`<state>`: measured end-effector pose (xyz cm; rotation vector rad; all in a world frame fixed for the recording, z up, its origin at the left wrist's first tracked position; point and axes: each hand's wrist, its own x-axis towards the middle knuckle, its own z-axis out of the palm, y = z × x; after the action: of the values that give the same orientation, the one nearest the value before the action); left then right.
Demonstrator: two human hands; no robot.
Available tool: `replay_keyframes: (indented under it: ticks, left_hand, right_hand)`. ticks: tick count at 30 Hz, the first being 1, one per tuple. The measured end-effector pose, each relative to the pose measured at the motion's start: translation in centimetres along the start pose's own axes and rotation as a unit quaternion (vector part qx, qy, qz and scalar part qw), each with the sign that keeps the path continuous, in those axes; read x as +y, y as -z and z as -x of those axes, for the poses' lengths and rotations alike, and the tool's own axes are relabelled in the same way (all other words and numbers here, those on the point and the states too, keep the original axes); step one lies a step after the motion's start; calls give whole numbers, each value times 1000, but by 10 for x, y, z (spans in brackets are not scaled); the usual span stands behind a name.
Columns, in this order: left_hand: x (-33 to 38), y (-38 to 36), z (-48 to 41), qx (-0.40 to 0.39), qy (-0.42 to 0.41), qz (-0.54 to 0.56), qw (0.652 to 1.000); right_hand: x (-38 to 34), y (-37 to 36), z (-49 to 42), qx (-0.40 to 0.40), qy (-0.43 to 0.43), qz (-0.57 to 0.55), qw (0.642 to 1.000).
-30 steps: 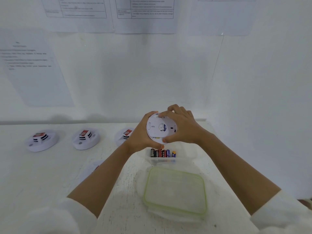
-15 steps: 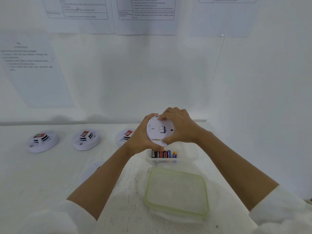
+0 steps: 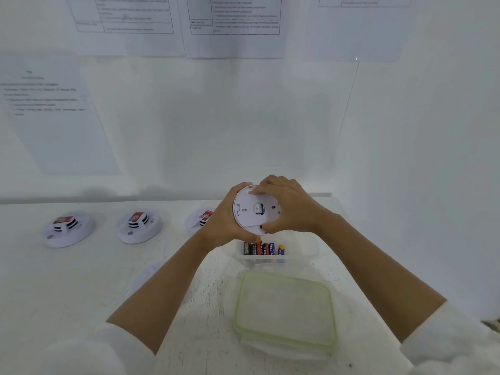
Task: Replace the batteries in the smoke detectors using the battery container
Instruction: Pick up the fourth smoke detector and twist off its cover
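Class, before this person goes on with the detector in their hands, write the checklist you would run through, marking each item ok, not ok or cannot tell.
1. Left hand and right hand both hold the detector: ok.
2. Detector's flat back faces the camera: ok.
3. Back plate loosened: cannot tell.
4. Container open, lid off and lying nearer the person: ok.
5. Batteries in the container: ok.
6. Other detectors set apart on the table, to the left: ok.
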<state>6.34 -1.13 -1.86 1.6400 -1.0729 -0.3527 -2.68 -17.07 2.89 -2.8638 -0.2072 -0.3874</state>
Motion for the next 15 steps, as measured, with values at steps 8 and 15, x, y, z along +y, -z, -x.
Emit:
replay_keyframes:
  ticks: [8,15]
  left_hand:
    - [-2,0,1,-1,0,-8,1000]
    - [-2,1,0,-16,13,-11,1000]
  right_hand:
    - [-3,7,-2,-16,14,85,996]
    - [-3,2,-2,4,24,96,995]
